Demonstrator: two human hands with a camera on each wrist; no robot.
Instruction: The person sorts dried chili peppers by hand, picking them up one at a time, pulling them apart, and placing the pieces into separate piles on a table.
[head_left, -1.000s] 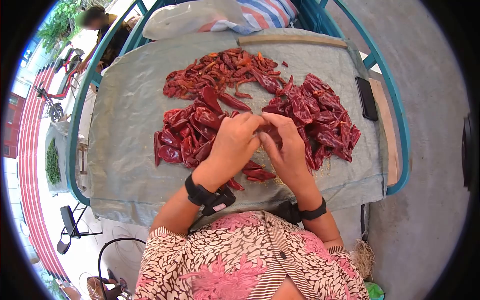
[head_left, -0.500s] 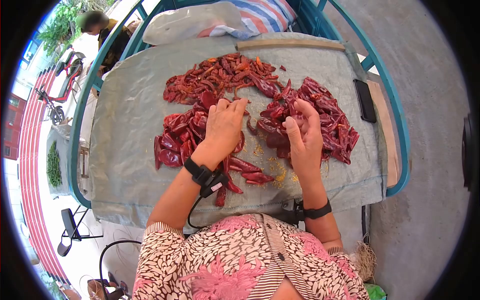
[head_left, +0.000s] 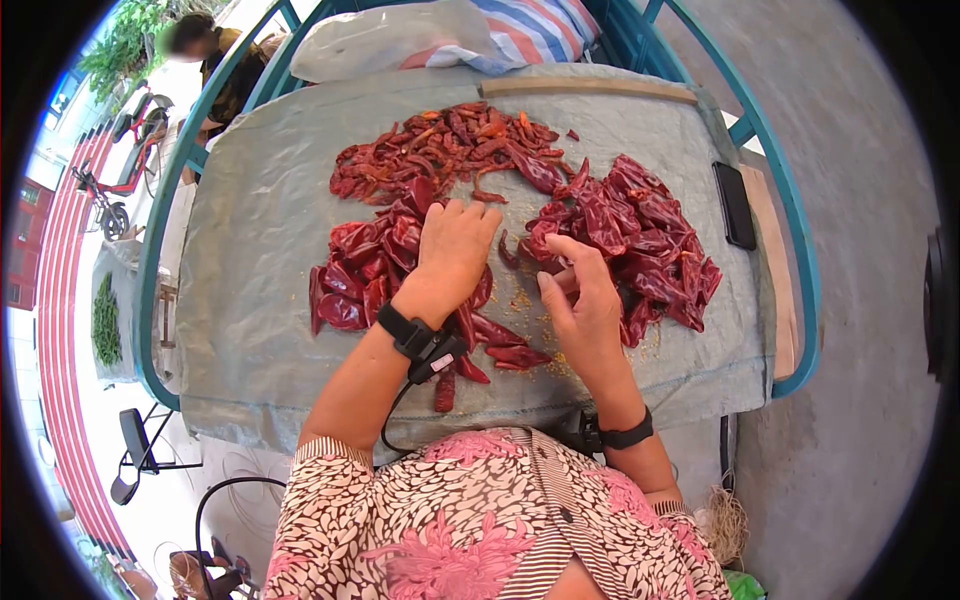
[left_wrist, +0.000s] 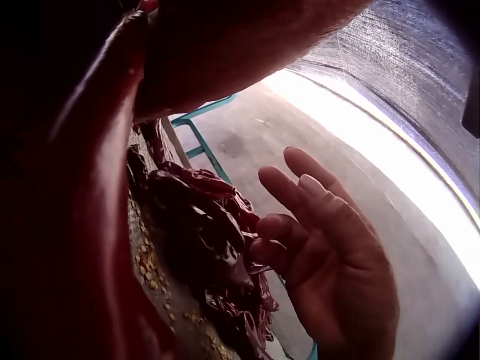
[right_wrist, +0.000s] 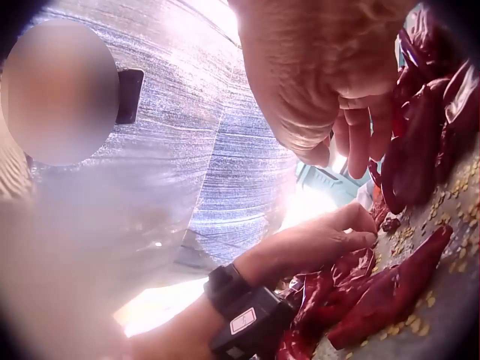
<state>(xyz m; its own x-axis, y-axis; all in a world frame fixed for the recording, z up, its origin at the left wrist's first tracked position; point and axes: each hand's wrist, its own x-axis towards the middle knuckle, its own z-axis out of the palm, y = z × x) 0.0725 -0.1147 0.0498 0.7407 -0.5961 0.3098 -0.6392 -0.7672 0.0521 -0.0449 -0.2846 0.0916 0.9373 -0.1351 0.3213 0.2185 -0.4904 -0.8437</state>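
The left hand [head_left: 455, 250] lies over the back right part of the left heap of large red peppers [head_left: 345, 283], its fingers bent down. In the right wrist view that hand [right_wrist: 319, 240] has its fingertips close to peppers; whether they pinch one is hidden. A glossy red pepper [left_wrist: 105, 195] fills the left wrist view's left side. The right hand [head_left: 590, 300] hovers in front of the right heap [head_left: 650, 240], fingers loosely bent. In the left wrist view the right hand [left_wrist: 337, 255] shows nothing in its grasp.
Smaller wrinkled peppers [head_left: 400, 160] form a heap at the back. Yellow seeds [head_left: 570, 350] lie on the grey sheet [head_left: 250, 220]. A phone [head_left: 735, 205] rests at the right, inside the teal rail [head_left: 800, 270]. A wooden strip [head_left: 590, 88] lies at the back.
The hands were together between the heaps and have parted. My left hand moved left to the left heap; my right went right, then came partly back toward the middle with its fingers lower.
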